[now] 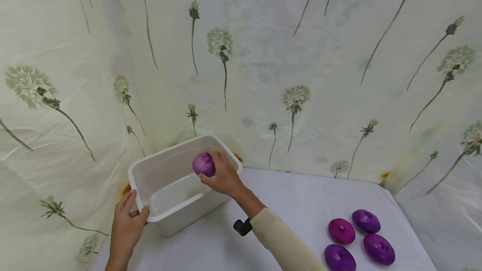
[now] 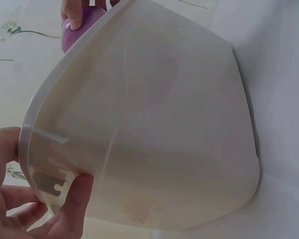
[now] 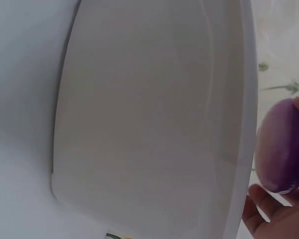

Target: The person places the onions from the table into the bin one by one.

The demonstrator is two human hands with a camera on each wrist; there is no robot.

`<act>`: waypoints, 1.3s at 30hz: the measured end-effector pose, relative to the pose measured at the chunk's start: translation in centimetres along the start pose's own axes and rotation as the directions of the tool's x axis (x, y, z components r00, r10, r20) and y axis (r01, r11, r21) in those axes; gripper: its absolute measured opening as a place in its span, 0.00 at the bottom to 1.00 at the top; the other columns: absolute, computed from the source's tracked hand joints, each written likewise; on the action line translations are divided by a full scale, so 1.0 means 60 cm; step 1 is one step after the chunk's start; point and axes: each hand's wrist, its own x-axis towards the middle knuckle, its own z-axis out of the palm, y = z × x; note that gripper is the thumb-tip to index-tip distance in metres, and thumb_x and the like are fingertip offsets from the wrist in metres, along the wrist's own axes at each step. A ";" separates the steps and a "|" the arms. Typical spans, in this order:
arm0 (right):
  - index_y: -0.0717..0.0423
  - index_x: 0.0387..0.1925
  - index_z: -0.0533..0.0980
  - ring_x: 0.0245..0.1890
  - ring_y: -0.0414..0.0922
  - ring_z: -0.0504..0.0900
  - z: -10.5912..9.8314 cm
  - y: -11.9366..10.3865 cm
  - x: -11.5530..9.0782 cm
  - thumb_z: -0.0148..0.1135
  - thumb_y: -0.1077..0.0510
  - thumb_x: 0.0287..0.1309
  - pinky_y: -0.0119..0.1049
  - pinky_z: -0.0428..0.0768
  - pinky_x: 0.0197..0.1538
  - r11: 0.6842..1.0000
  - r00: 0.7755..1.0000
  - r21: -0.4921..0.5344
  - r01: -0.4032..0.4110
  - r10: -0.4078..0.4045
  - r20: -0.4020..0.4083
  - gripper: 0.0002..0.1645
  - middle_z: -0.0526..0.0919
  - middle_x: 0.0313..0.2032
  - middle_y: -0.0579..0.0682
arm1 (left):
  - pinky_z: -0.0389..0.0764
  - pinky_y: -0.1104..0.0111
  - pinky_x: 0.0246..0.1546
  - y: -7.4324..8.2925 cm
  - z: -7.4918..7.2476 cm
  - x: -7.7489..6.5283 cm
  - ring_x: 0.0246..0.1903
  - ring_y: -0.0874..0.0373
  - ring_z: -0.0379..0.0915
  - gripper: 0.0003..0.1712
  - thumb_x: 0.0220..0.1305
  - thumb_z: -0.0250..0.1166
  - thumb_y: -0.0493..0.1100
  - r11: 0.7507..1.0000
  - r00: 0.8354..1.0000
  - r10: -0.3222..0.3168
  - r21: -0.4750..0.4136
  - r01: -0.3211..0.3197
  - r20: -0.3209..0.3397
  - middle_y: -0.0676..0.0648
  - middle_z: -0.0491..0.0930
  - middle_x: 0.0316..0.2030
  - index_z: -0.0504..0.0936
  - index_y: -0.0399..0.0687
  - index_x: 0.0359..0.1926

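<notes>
A purple onion, round and glossy, is held in my right hand over the opening of a white plastic bin. In the right wrist view the onion shows beyond the rim, with fingertips round it. My left hand grips the bin's near left corner. Seen from the left wrist, the thumb presses the outer wall below the rim while the other fingers reach to the rim's edge. The part of the bin's floor that shows in the head view is bare.
Several purple onions lie grouped on the white tablecloth at the right. A curtain printed with dandelions hangs close behind the bin. A black device sits at the right wrist, by the cream sleeve.
</notes>
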 end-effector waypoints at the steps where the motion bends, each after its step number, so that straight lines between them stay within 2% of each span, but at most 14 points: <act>1: 0.50 0.71 0.63 0.61 0.52 0.74 -0.001 0.003 -0.004 0.70 0.46 0.56 0.51 0.83 0.60 1.000 1.000 -0.007 -0.006 0.006 0.005 0.44 0.69 0.64 0.55 | 0.90 0.69 0.34 -0.001 0.003 0.000 0.56 0.37 0.74 0.43 0.66 0.62 0.41 1.000 1.000 0.002 0.001 -0.002 0.005 0.37 0.49 0.77 0.54 0.46 0.78; 5: 0.50 0.73 0.63 0.69 0.54 0.69 -0.006 0.015 -0.021 0.66 0.42 0.59 0.55 0.76 0.67 0.997 0.999 -0.056 -0.044 0.045 0.021 0.44 0.66 0.71 0.55 | 0.90 0.70 0.35 -0.002 0.013 -0.003 0.56 0.38 0.74 0.43 0.66 0.62 0.41 1.000 0.999 -0.001 0.009 0.001 0.032 0.38 0.50 0.77 0.54 0.47 0.78; 11: 0.48 0.74 0.62 0.73 0.56 0.63 -0.017 0.030 -0.046 0.61 0.38 0.63 0.61 0.67 0.73 0.992 0.997 -0.102 -0.067 0.070 0.021 0.42 0.62 0.74 0.55 | 0.89 0.71 0.34 -0.004 0.026 -0.002 0.56 0.37 0.74 0.43 0.67 0.62 0.42 1.000 0.997 0.021 0.019 -0.022 0.075 0.37 0.49 0.77 0.53 0.46 0.78; 14: 0.46 0.74 0.62 0.75 0.57 0.59 -0.021 0.040 -0.060 0.60 0.37 0.63 0.62 0.61 0.76 0.981 0.999 -0.187 -0.044 0.048 0.014 0.43 0.62 0.75 0.54 | 0.89 0.72 0.34 -0.003 0.029 -0.001 0.56 0.38 0.74 0.42 0.68 0.62 0.42 0.999 0.996 0.028 0.022 -0.030 0.088 0.37 0.50 0.77 0.54 0.46 0.78; 18: 0.44 0.74 0.62 0.77 0.59 0.55 -0.033 0.054 -0.087 0.58 0.34 0.64 0.64 0.54 0.78 0.945 1.000 -0.327 0.001 -0.004 -0.008 0.42 0.61 0.75 0.54 | 0.90 0.71 0.34 -0.002 0.033 0.000 0.56 0.37 0.74 0.43 0.68 0.62 0.43 0.999 0.995 0.035 0.033 -0.038 0.093 0.37 0.50 0.77 0.54 0.47 0.78; 21: 0.44 0.74 0.64 0.77 0.59 0.54 -0.055 0.065 -0.113 0.59 0.35 0.63 0.66 0.54 0.77 0.928 0.998 -0.373 0.003 -0.024 -0.052 0.42 0.61 0.75 0.54 | 0.90 0.70 0.33 -0.002 0.038 0.001 0.56 0.36 0.74 0.42 0.68 0.62 0.43 0.998 0.995 0.045 0.030 -0.048 0.087 0.37 0.51 0.76 0.54 0.47 0.78; 25: 0.45 0.73 0.65 0.77 0.59 0.55 -0.096 0.085 -0.153 0.62 0.37 0.62 0.69 0.57 0.74 0.917 0.991 -0.396 -0.040 -0.015 -0.134 0.42 0.61 0.75 0.54 | 0.89 0.72 0.33 -0.004 0.043 0.000 0.56 0.37 0.74 0.41 0.68 0.62 0.43 0.999 0.996 0.038 0.029 -0.040 0.075 0.37 0.52 0.76 0.55 0.45 0.78; 28: 0.44 0.73 0.64 0.77 0.59 0.55 -0.129 0.101 -0.185 0.63 0.37 0.61 0.69 0.57 0.74 0.903 0.986 -0.420 -0.086 0.015 -0.168 0.42 0.59 0.76 0.54 | 0.88 0.74 0.32 -0.005 0.040 -0.001 0.56 0.38 0.74 0.41 0.68 0.61 0.43 0.999 0.998 0.034 0.029 -0.036 0.058 0.38 0.53 0.76 0.56 0.44 0.77; 34: 0.44 0.74 0.64 0.77 0.61 0.52 -0.193 0.131 -0.251 0.64 0.36 0.59 0.71 0.52 0.75 0.851 0.971 -0.491 -0.184 0.081 -0.224 0.44 0.58 0.76 0.56 | 0.85 0.81 0.29 0.000 0.032 0.012 0.55 0.41 0.73 0.40 0.69 0.61 0.45 0.999 0.999 0.046 0.024 -0.047 0.029 0.41 0.53 0.76 0.56 0.44 0.77; 39: 0.44 0.74 0.64 0.76 0.65 0.51 -0.219 0.150 -0.315 0.64 0.35 0.58 0.75 0.50 0.72 0.814 0.960 -0.516 -0.268 0.178 -0.218 0.46 0.56 0.76 0.58 | 0.85 0.80 0.26 0.000 0.018 0.017 0.54 0.44 0.72 0.41 0.69 0.60 0.46 0.999 1.000 0.002 0.044 -0.001 -0.003 0.42 0.51 0.77 0.54 0.48 0.78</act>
